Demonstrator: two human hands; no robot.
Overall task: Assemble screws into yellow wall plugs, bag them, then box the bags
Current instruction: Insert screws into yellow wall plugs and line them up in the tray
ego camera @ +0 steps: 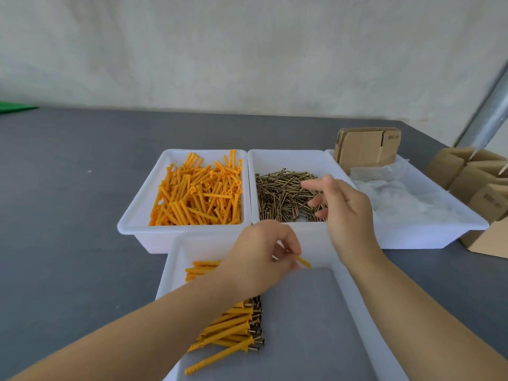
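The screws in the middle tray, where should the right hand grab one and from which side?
Come from above with the open right hand. The screws lie flat in a tangled pile in the middle tray, so pinching a top screw mid-shank across its width with thumb and forefinger, then lifting straight up, looks best.

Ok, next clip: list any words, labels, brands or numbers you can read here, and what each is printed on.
Nothing is legible.
Flattened cardboard stack: dark print near its top right corner, too blurred to read.
Cardboard boxes at the right edge: a dark printed mark, also too blurred.
White bins, wall plugs, screws: no text visible.
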